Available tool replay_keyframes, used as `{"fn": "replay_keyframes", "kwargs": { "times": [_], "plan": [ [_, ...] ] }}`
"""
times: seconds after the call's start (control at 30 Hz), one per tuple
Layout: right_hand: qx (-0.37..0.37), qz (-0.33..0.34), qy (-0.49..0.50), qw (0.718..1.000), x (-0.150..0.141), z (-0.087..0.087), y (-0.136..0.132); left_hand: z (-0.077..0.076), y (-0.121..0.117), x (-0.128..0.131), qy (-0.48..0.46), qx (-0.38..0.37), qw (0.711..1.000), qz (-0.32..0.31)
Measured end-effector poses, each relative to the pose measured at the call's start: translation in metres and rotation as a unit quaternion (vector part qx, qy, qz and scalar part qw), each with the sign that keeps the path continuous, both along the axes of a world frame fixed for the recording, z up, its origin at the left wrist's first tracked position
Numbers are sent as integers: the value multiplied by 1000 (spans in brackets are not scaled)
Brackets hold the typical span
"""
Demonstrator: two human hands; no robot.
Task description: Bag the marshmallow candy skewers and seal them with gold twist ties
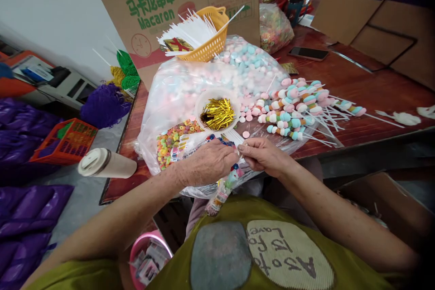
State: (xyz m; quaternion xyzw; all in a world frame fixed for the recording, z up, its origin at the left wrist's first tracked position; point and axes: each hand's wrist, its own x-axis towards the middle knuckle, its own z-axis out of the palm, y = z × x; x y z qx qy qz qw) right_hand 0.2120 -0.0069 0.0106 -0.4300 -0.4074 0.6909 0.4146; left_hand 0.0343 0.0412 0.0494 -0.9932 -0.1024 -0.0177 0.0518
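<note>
My left hand (212, 161) and my right hand (261, 156) meet at the table's front edge, fingers closed and pinching. Below them a candy skewer in a clear printed wrapper (221, 194) hangs tilted towards my lap, its top end at my left fingers. The small thing between my right fingertips is mostly hidden. Just beyond my hands stands a white bowl (201, 104) of gold twist ties (219, 114). Fruit-coloured candy rings (180, 139) lie to its left. On the right is a pile of pink, white and blue candy skewers (295, 104) on white sticks.
Behind the bowl spreads a big clear bag of pastel candies (170, 90). A yellow basket (205, 47) holds white sticks, with a large carton (152, 13) behind. A phone (308, 53) lies back right, a lidded cup (112, 163) at the left edge, a pink bin (158, 236) below.
</note>
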Motion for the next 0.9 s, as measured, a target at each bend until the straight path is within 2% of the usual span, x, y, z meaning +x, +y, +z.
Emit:
{"fn": "replay_keyframes", "kwargs": {
  "times": [0.07, 0.1, 0.17, 0.2, 0.27, 0.33, 0.47, 0.53, 0.63, 0.7, 0.73, 0.83, 0.87, 0.9],
  "plan": [
    [2, -41, 19, 999, 3, 0, -1, 1, 5, -2, -44, -71, 990, 112],
    [8, -67, 22, 997, 4, 0, -1, 1, 6, -4, -84, -128, 972, 181],
    [21, -113, 18, 993, 5, 2, -1, 2, 4, -9, -172, -274, 906, 273],
    [25, -130, 14, 991, 6, 3, -2, 2, 0, -11, -192, -358, 870, 281],
    [32, -147, 4, 989, 5, 5, -2, 0, -12, -14, -185, -506, 805, 249],
    [43, -154, -5, 987, 3, 5, -1, -4, -26, -13, -169, -604, 741, 240],
    [73, -145, -31, 986, -2, 3, -1, -19, -50, -5, -234, -706, 597, 299],
    [99, -136, -66, 984, -4, 1, -1, -28, -56, -1, -265, -726, 556, 306],
    [125, -104, -132, 978, -5, -1, -1, -35, -60, 3, -276, -730, 532, 327],
    [119, -83, -146, 979, -6, -1, -2, -35, -58, 5, -275, -718, 539, 344],
    [110, -79, -143, 980, -6, -1, -1, -34, -56, 5, -281, -697, 559, 350],
    [89, -85, -133, 983, -7, -1, 0, -29, -49, 4, -311, -588, 655, 358],
    [93, -87, -139, 982, -8, 0, 0, -27, -47, 4, -319, -560, 675, 359],
    [105, -85, -150, 979, -9, 2, 1, -26, -45, 5, -324, -546, 682, 363]
  ]
}}
